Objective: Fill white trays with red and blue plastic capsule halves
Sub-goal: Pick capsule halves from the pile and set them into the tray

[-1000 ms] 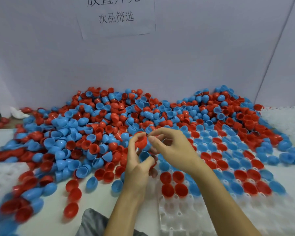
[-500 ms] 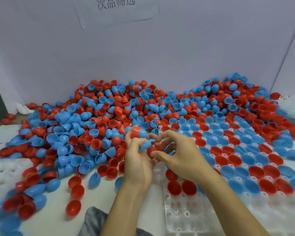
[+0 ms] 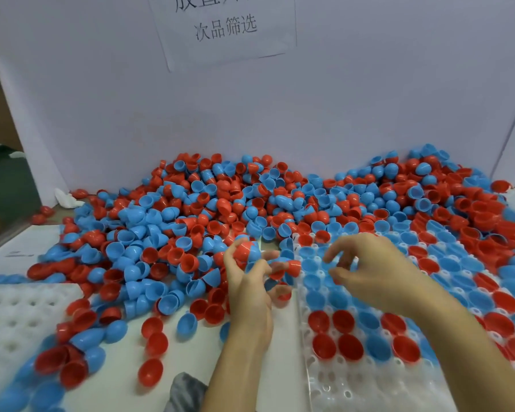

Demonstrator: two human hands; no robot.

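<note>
Red and blue capsule halves [image 3: 191,230] heap behind both hands, bordering the white tray [image 3: 327,391].

Red and blue capsule halves [image 3: 191,221], white tray [image 3: 354,388]

White table [image 3: 268,379] — capsule halves [image 3: 191,221], trays [image 3: 339,391]

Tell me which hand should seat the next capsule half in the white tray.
Probably the right hand: it hovers over the white tray, fingers loosely curled and seemingly empty. The left hand sits beside the tray, gripping several capsule halves.
</note>
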